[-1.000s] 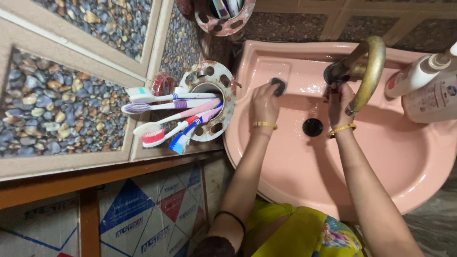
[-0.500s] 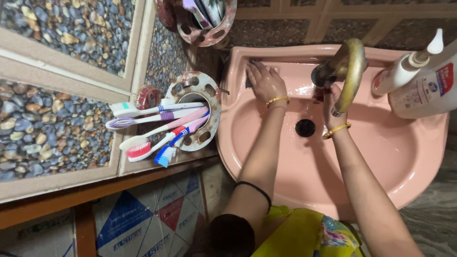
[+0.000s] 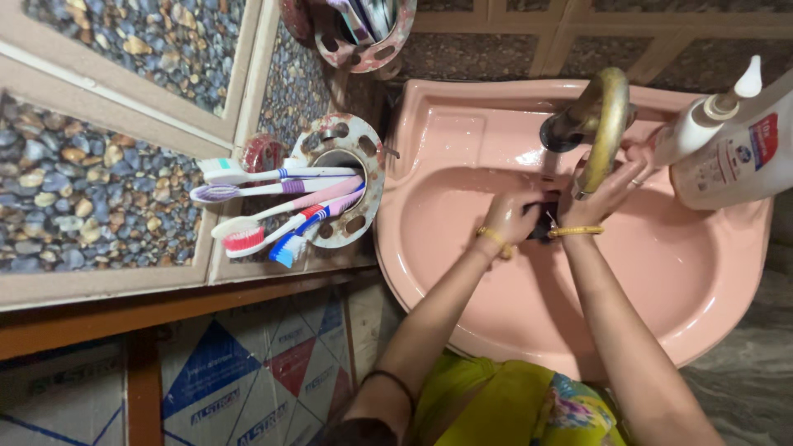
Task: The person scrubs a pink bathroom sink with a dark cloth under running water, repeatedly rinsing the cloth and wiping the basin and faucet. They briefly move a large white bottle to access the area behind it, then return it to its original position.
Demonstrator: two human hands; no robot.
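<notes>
Two hands meet low in the pink basin (image 3: 661,272): the left hand (image 3: 510,216) is clenched around a dark scrubber (image 3: 543,225) over the drain, the right hand (image 3: 610,192) spread loose beside it under the brass tap (image 3: 601,124). Farther off, toothbrushes (image 3: 277,206) lean from a wall holder.

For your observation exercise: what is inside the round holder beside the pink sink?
Several toothbrushes stand in the holder, bristle heads sticking out leftward. Their handle ends are hidden inside.

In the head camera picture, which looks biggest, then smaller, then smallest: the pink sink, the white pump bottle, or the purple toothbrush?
1. Pink sink, by far.
2. White pump bottle, partly cut off at the edge.
3. Purple toothbrush, long but thin.
</notes>
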